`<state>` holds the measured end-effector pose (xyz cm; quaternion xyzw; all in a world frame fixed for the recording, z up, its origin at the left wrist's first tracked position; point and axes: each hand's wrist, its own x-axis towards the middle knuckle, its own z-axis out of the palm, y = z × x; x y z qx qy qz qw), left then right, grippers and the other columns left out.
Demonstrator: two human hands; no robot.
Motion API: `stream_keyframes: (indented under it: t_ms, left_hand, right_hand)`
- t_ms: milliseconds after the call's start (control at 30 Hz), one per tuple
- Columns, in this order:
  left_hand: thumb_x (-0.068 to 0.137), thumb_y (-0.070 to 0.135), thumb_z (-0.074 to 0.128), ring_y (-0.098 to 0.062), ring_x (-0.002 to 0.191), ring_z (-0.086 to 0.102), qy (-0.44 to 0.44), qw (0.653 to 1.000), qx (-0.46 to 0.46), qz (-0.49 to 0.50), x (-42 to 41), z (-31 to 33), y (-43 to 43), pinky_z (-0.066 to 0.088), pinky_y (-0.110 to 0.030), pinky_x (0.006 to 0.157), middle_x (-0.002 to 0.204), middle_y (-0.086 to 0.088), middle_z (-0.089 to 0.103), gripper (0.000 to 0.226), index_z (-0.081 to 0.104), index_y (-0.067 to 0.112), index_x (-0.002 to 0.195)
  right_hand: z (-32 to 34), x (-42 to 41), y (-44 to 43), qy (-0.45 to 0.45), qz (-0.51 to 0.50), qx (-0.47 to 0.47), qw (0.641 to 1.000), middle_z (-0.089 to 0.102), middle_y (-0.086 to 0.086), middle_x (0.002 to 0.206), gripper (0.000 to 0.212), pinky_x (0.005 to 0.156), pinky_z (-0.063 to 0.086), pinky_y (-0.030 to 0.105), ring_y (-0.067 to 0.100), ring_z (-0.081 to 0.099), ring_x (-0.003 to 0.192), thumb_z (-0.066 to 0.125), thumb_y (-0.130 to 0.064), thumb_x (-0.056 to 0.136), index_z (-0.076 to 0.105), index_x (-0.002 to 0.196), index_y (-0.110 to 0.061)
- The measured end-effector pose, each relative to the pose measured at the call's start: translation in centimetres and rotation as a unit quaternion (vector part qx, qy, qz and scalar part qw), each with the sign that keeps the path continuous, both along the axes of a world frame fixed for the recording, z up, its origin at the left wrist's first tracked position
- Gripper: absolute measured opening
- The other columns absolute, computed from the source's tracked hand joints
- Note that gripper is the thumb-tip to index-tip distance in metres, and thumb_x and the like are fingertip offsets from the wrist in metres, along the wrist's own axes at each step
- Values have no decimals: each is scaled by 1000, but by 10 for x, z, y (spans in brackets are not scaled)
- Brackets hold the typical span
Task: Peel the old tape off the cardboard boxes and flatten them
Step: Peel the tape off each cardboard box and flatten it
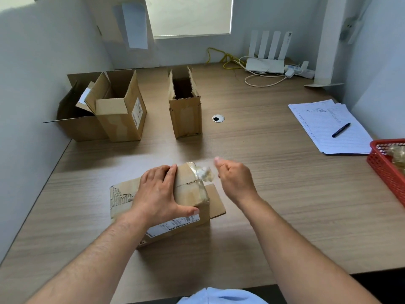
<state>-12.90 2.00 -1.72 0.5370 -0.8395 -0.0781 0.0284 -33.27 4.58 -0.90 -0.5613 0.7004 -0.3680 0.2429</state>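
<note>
Left hand (161,194) pressing box (190,183), right hand (235,179) seemingly pinching crumpled tape (205,174)

One wide-angle camera, worn on the person's head, sits above the near edge of the pale wood-grain desk (274,205). It faces forward and down across the desk to the far wall. Close under the lens, over the desk's near half, are the left hand (157,191), the right hand (235,178) and the crumpled clear tape (205,173) between them. The desk's far edge lies well away.

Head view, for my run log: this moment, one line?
left hand presses box | right hand beside tape wad, grip unclear
</note>
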Motion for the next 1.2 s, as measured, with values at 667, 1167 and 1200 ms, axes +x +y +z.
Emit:
stream_keyframes:
  t_ms: [667,1167,1200]
  left_hand:
    - [56,75,62,-33,133,34,39,967,-195,-156,20,-5,33,19,-54,114,137,-14,37,115,31,5,142]
    - [52,77,67,-30,134,33,-2,976,-133,-173,20,8,24,19,-50,115,139,-13,39,121,32,6,144]
    - [52,78,66,-30,133,33,-4,978,-130,-166,21,9,23,18,-49,115,139,-14,39,121,32,6,144]
  right_hand:
    - [16,-14,-25,-295,289,133,901,73,-7,95,23,62,39,5,-5,58,80,59,-18,75,78,87,-24]
    - [15,-17,-28,-294,300,143,896,62,-13,65,15,58,37,11,-2,51,62,61,-6,87,68,79,-17]
    - [16,-18,-28,-287,292,143,901,61,-14,65,16,59,37,12,-1,50,61,59,-6,88,67,79,-17]
